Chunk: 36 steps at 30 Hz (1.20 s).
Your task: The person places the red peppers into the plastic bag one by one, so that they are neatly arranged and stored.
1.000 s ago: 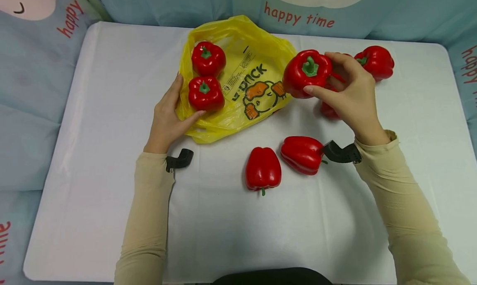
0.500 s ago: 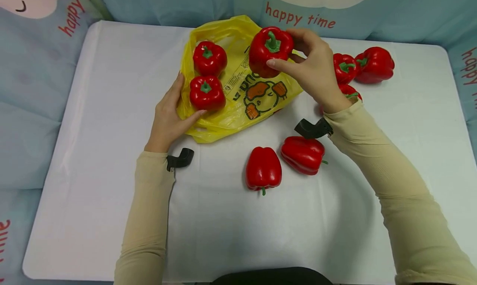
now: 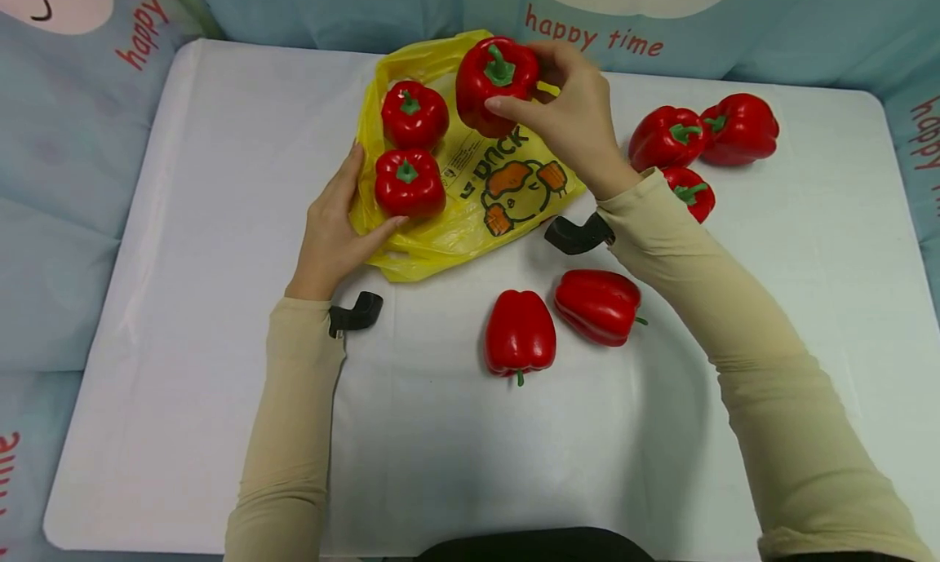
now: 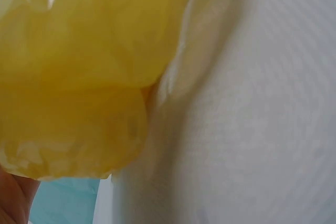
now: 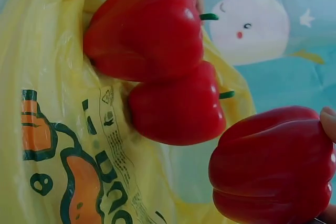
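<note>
My right hand (image 3: pixel 580 109) grips a red bell pepper (image 3: pixel 477 81), thumb on the near side, and holds it over the yellow plastic bag (image 3: pixel 458 248). The right wrist view shows this bell pepper (image 5: pixel 273 166) at the lower right with fingertips at its stem end. Two more bell peppers, an upper one (image 3: pixel 414 120) and a lower one (image 3: pixel 410 188), stand stem up at the bag's left side. There my left hand (image 3: pixel 330 227) holds the bag's edge, thumb reaching to the lower pepper. In the left wrist view, yellow plastic (image 4: pixel 79 77) covers most of the hand.
Two bell peppers, one upright in view (image 3: pixel 520 334) and one sideways (image 3: pixel 598 305), lie in front of the bag. Three others, including the far right one (image 3: pixel 742 130), cluster at the back right. Everything lies on a white table (image 3: pixel 184 342) by a blue printed curtain (image 3: pixel 411 7).
My right hand has carried its bell pepper leftward and toward the back, from the bag's right edge to over the bag. The left hand stays in place on the bag.
</note>
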{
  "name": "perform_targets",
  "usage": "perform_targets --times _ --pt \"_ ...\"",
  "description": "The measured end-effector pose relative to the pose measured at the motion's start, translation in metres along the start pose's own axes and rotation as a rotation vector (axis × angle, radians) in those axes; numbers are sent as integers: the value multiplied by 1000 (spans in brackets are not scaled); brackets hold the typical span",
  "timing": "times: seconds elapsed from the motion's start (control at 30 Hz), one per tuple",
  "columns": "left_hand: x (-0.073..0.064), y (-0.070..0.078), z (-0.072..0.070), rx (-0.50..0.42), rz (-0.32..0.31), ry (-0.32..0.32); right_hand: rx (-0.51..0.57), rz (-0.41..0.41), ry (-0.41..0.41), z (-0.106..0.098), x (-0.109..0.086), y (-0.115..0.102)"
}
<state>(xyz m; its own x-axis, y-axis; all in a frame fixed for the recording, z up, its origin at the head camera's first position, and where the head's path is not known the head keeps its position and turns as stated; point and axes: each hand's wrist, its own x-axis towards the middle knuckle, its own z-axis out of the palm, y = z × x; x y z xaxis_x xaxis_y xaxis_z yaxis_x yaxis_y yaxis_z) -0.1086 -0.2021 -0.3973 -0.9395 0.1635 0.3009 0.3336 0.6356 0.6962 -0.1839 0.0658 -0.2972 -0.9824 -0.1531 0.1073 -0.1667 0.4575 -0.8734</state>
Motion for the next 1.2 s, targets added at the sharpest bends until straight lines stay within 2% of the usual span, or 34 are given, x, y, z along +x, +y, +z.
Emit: perform_targets --times 0.3,0.57,0.83,1.0,1.2 --pt "0 -1 0 -9 11 0 25 14 10 17 13 9" --pt "0 -2 0 -4 20 4 -29 53 61 30 19 19" --pt "0 -1 0 -3 19 0 -37 79 93 44 23 28" --pt "0 -2 0 4 20 -3 6 84 107 50 24 35" --pt "0 -3 1 1 30 1 -23 121 101 55 25 42"
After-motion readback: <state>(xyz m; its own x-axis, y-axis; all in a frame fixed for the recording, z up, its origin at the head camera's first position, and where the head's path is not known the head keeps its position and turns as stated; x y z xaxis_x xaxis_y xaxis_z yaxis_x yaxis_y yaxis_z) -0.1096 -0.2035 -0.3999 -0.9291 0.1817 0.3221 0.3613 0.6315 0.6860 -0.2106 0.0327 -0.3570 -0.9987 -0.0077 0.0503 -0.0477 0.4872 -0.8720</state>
